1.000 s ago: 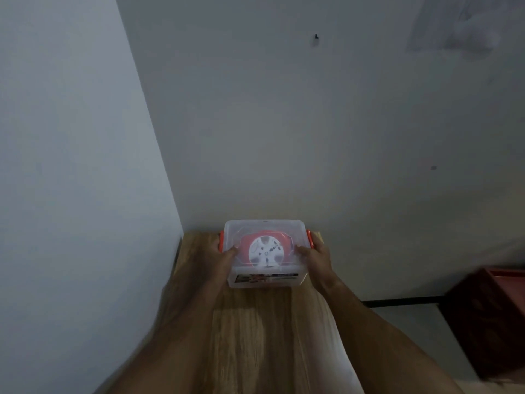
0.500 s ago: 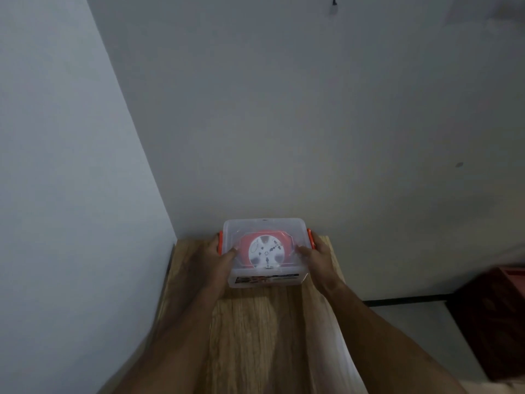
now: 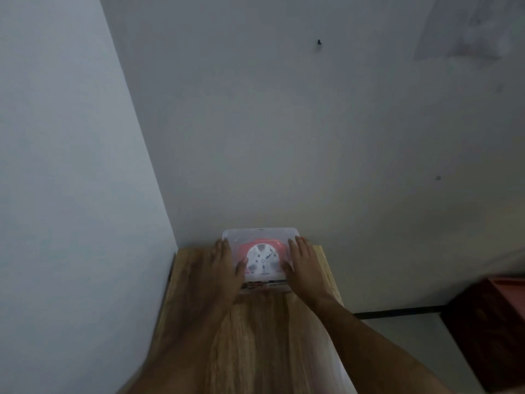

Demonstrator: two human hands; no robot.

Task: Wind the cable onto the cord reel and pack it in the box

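Fingers of my left hand (image 3: 217, 268) lie straight along the box (image 3: 260, 237) at nine o'clock, thumb on its lid; my right hand (image 3: 302, 261) mirrors them at three, squaring it against the wall. Inside sits the cord reel (image 3: 262, 258), packed.

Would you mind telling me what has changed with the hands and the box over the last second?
Both hands slid forward along the box's sides: the left hand and right hand now cover the orange side latches, fingers straighter, thumbs on the lid. The box stays closed against the wall on the wooden table, cord reel inside.
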